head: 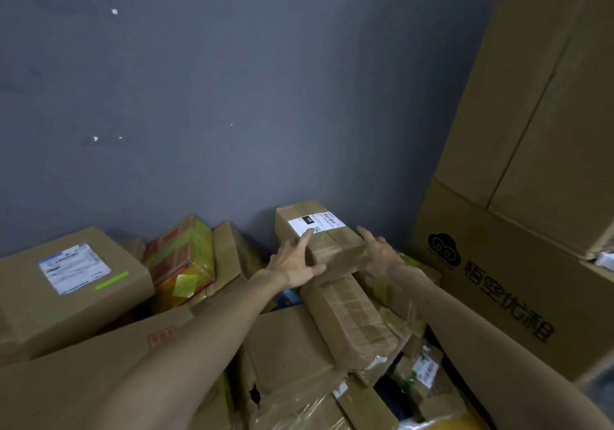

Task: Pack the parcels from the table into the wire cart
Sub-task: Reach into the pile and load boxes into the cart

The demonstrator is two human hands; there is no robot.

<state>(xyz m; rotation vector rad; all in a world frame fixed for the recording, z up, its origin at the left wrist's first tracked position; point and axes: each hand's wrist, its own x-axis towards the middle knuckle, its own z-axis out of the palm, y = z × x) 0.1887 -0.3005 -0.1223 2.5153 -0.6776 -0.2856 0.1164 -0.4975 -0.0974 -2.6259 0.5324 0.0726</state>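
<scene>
Left hand (294,265): fingers straight and splayed wide, nothing clenched. Index finger lies flat along the top of the labelled parcel (332,245), its tip reaching the white shipping label (315,223); the thumb runs across the parcel's near end face.

Right hand (378,256): also splayed, fingers slightly curved and pointing far, set at the parcel's right near corner. Palm is just beside the cardboard; can't tell if it's actually touching. Neither hand has closed round anything.

Labelled parcel: long rectangular brown cardboard box, glossy clear tape wrinkled over the top and near end, label at the far end. It sits far-centre in the pile, close to the grey wall (232,97), with its near end resting on a taped parcel (352,320). That one is also long and brown, banded with shiny tape, and tilts down toward the near side.

Around it:
- Left: square box (66,300) of matte cardboard, with a white label and a green strip on top.
- Between that and the hands: an orange printed box (179,256) wrapped in yellow-green tape, tipped on its side.
- Near centre: flat carton (282,340), crumpled, with a torn hole at its near-left edge.
- Right: stacked cartons (518,150), tall, smooth kraft. The lowest has a black cloud logo and large printed characters.
</scene>
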